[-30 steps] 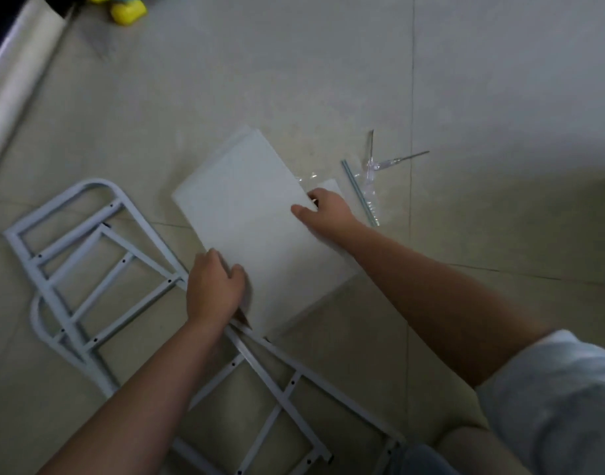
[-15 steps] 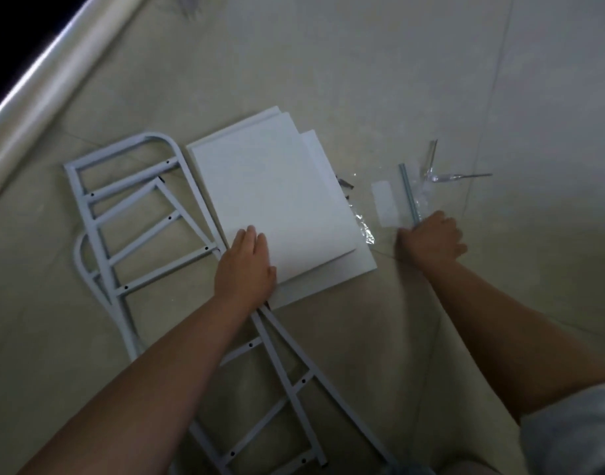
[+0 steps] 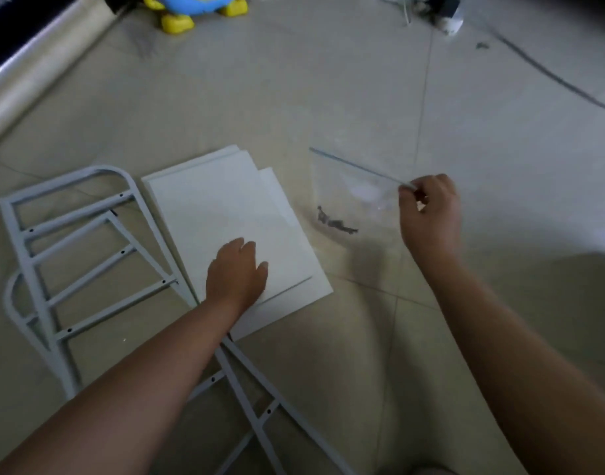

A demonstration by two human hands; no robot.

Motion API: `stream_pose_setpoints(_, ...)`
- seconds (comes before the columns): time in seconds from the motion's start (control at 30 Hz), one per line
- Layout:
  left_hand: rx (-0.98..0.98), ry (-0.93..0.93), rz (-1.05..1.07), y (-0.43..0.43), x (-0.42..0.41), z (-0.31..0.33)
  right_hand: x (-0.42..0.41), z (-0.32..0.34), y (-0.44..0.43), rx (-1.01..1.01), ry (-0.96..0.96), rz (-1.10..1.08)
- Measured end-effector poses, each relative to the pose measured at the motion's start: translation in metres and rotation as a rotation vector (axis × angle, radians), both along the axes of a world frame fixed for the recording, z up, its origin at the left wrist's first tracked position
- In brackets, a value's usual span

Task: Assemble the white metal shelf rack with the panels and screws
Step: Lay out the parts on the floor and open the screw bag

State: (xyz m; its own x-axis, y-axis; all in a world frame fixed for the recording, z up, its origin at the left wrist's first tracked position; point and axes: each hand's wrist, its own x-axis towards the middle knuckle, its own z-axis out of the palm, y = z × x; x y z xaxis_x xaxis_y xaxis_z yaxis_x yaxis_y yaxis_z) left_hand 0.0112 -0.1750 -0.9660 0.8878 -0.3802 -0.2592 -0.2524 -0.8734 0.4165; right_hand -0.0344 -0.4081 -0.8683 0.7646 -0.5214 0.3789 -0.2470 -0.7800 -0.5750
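A stack of white shelf panels (image 3: 222,207) lies on the tiled floor. My left hand (image 3: 237,272) rests flat on the near part of the top panel, fingers straight. To the left and under the stack lie white metal side frames (image 3: 71,248) with rounded corners and screw holes. My right hand (image 3: 429,210) pinches the top corner of a clear zip bag (image 3: 352,197), lifted off the floor to the right of the panels. Dark screws (image 3: 335,222) are gathered in the bag's lower corner.
A blue and yellow toy (image 3: 195,8) sits at the far edge of the floor. A pale rolled sheet (image 3: 37,66) runs along the upper left. Small clutter and a cable (image 3: 548,73) lie at the upper right.
My right hand went from the panels to the bag on the floor and has lifted it by its corner. My left hand slid onto the top panel and stays there.
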Motion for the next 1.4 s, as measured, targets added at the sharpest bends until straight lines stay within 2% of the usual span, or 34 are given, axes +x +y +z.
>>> stream_pose_setpoints(0.07,-0.242,0.008,0.101,-0.014,0.002,0.014,-0.01,0.011,0.0,-0.042,0.049,0.096)
stream_pose_setpoints(0.13,-0.458,0.093,0.199,-0.028,0.0,0.033,-0.018,0.011,0.006,0.008,0.079,0.162)
stream_pose_setpoints(0.2,-0.648,0.317,0.337,-0.039,0.0,0.053,-0.024,0.006,0.021,0.106,0.103,0.203)
stream_pose_setpoints(0.33,-0.93,0.769,0.557,-0.033,0.01,0.079,-0.023,0.001,0.053,0.152,0.234,0.492)
stream_pose_setpoints(0.4,-0.954,0.797,0.646,-0.017,0.01,0.084,-0.018,0.009,0.063,0.231,0.234,0.555)
stream_pose_setpoints(0.5,-1.009,0.718,0.787,0.01,0.008,0.088,-0.004,0.022,0.073,0.381,0.244,0.646)
stream_pose_setpoints(0.6,-1.102,0.634,0.907,0.031,0.012,0.099,0.011,0.024,0.088,0.28,0.281,0.827)
stream_pose_setpoints(0.73,-1.072,0.508,0.883,0.049,0.018,0.114,0.024,0.015,0.102,0.087,0.193,0.892)
stream_pose_setpoints(0.93,-0.988,0.536,0.874,0.055,0.023,0.113,0.011,-0.001,0.101,0.071,0.193,0.828)
stream_pose_setpoints(1.03,-1.047,0.573,0.858,0.048,0.023,0.111,0.001,-0.002,0.092,0.156,0.298,0.805)
stream_pose_setpoints(1.1,-1.022,0.556,0.798,0.043,0.023,0.113,-0.004,0.005,0.09,0.303,0.375,0.732)
stream_pose_setpoints(1.17,-0.988,0.525,0.732,0.038,0.023,0.116,-0.006,0.014,0.092,0.428,0.363,0.652)
stream_pose_setpoints(1.27,-0.932,0.485,0.635,0.031,0.021,0.117,-0.003,0.024,0.1,0.457,0.341,0.623)
stream_pose_setpoints(1.4,-0.886,0.465,0.59,0.025,0.016,0.116,0.003,0.023,0.11,0.382,0.443,0.616)
